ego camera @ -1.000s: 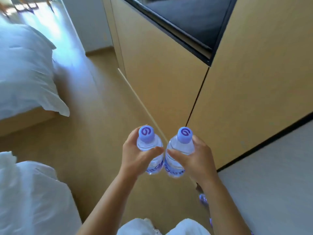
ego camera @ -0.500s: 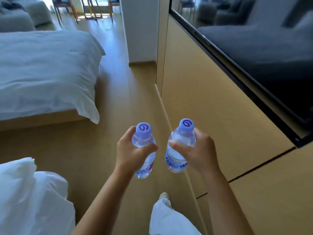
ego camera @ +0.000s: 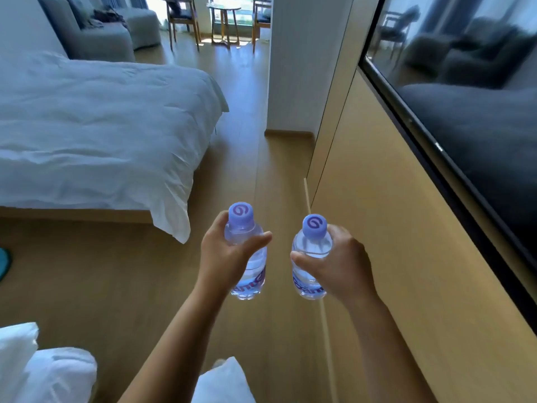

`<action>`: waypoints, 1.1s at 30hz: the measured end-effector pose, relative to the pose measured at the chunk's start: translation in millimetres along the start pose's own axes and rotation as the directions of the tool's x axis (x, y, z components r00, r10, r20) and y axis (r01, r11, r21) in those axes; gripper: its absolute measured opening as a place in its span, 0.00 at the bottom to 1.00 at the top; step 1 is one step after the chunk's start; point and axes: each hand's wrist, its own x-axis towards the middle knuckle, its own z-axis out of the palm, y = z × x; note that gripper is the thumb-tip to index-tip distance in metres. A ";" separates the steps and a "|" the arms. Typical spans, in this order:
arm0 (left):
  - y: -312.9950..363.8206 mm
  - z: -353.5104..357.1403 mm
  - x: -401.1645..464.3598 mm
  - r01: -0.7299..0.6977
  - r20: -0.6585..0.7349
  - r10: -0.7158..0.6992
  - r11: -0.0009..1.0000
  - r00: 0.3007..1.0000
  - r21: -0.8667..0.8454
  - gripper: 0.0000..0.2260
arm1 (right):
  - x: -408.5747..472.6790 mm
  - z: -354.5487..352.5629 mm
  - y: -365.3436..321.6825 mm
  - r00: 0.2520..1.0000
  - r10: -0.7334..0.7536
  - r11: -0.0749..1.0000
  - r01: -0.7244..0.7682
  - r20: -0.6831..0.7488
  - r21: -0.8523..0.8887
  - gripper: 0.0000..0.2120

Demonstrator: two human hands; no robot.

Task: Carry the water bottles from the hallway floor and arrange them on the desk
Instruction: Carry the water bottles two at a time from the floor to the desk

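Two small clear water bottles in the air, one per hand, both upright with lilac caps up. Left hand (ego camera: 229, 257) wraps the left bottle (ego camera: 247, 257) around its shoulder and upper body, thumb across the front; right hand (ego camera: 340, 266) grasps the right bottle (ego camera: 311, 257) the same way, thumb on the near side. Bottles sit side by side, apart, not touching, over the wood floor (ego camera: 116, 286) between the bed (ego camera: 96, 126) and the wood-panelled wall (ego camera: 386, 242).

Step in hand looks like the carry: both bottles are off the floor and none is placed yet. No desk is in view (a small round table (ego camera: 223, 8) with chairs stands far off by the window, probably not it). Next move calls for walking on with the bottles kept level, finding the desk, then setting each down on its base.

Writing: each cap bears a purple swirl logo, like a "G" or spiral. Labels show purple lettering low on the body, mostly hidden by fingers and curvature; can't read the brand.

A dark wall-mounted TV screen (ego camera: 465, 112) hangs on the right.
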 end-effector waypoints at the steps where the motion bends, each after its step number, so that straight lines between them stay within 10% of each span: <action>1: -3.7 0.9 17.6 0.004 -0.007 -0.004 1.000 1.000 -0.003 0.16 | 16.6 6.1 -1.4 1.000 0.001 1.000 -0.001 0.009 -0.012 0.16; 33: -83.2 -15.5 625.4 0.009 -0.003 -0.009 0.998 1.000 0.067 0.15 | 586.5 213.5 -133.9 0.992 0.062 0.989 -0.075 0.109 0.124 0.16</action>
